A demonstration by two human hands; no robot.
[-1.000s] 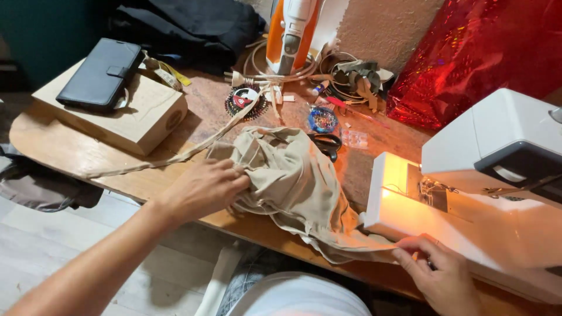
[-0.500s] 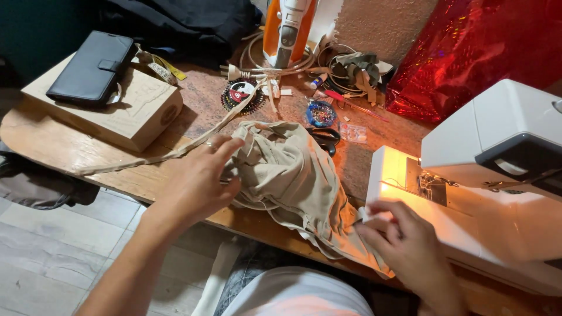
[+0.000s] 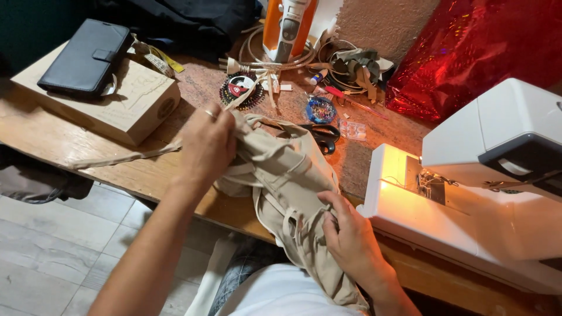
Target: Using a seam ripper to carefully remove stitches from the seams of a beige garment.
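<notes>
gripping the beige fabric garment [image 3: 281, 175] at its upper bunched end, the left hand [image 3: 208, 143] is closed around the cloth, while the right hand [image 3: 351, 234] pinches a lower fold near the tabletop [image 3: 52, 146] edge, fingers curled on it. the garment lies partly on the tabletop, partly hanging toward the lap. judged risk: its trailing strap [image 3: 123, 157] could snag the black scissors [image 3: 322, 136] or sweep the round pin dish [image 3: 321, 109] off. counted: one white sewing machine [image 3: 497, 175], one scissors, one wooden box [image 3: 105, 96], one black wallet case [image 3: 88, 55].
</notes>
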